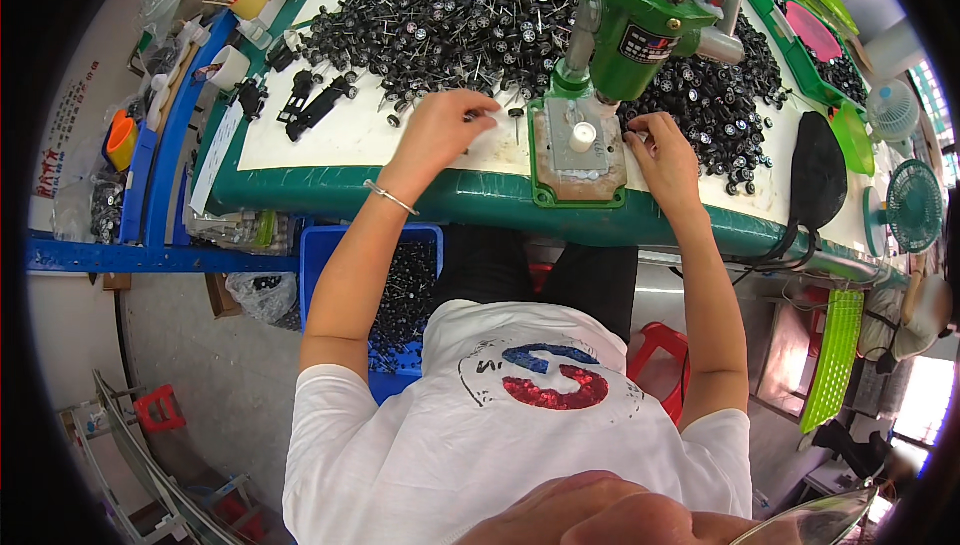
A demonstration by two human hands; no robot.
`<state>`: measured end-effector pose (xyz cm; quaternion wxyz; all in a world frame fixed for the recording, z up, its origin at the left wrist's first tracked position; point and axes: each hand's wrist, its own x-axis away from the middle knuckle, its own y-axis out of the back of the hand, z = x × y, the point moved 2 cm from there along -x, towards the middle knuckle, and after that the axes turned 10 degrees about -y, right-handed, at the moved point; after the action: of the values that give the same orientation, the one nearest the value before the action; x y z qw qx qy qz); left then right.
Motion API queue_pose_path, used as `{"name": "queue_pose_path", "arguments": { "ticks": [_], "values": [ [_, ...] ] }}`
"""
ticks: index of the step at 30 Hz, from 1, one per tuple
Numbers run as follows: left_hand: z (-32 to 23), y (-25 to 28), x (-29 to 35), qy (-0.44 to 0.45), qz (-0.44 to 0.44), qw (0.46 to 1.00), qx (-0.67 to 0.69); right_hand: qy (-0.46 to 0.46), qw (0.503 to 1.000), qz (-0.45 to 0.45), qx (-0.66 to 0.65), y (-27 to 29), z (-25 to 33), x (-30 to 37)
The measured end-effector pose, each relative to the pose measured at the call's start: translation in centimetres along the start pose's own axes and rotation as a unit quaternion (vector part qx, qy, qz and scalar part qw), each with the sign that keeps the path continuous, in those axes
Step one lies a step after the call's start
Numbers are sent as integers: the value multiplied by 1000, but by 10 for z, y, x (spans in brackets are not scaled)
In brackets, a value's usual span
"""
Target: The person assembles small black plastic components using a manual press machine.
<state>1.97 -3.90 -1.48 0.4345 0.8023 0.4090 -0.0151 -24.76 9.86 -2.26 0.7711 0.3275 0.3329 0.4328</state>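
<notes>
Left hand (445, 133): fingers curled above the table (290, 150), left of the press (632, 40); a small dark part (471, 117) shows at the fingertips, but blur hides whether they are clamped on it.
Right hand (665, 155): thumb and fingers bent close together just beside the plate (562, 173); whether they pinch anything cannot be told.
White block (582, 136): upright on the plate, by the press head; its fixing is not visible. Were it loose, a sideways knock could shift it and leave a part seated askew.
Press head: the likeliest harm is a nipped fingertip, should the right hand stray inward during a stroke.
Axle (517, 127): lies with its wheel just left of the plate; a sweeping left hand could knock it away.
Right pile (710, 125): wheels crowd close to the right hand; a brushing wrist could roll some off the front edge.
Left pile (450, 25): heaped and tangled, so pulling one axle may drag others loose.
Blue bin (318, 255): below the table, with dark parts inside; a dropped piece might get lost among them.
</notes>
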Motion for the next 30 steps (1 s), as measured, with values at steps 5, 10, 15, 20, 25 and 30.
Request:
{"name": "queue_pose_path", "arguments": {
  "ticks": [5, 10, 15, 20, 25, 30],
  "values": [
    [-9, -27, -16, 33, 38, 996, -71, -13, 995, -16, -99, 5, 5, -1],
    [1, -37, -22, 84, 39, 990, -102, 44, 964, 50, -258, 14, 41, 6],
    [-4, -37, -34, 104, 65, 988, -93, 54, 956, 126, -258, 9, 56, 11],
    [0, -38, -26, 91, 52, 992, -68, -11, 948, 152, -280, -1, 50, 7],
    [6, -39, -17, 37, -7, 999, 23, 3, 957, 120, -264, -3, 53, 10],
    [3, -25, -17, 167, 7, 974, 152, -12, 952, 118, -281, -9, 49, 12]
  ]
}}
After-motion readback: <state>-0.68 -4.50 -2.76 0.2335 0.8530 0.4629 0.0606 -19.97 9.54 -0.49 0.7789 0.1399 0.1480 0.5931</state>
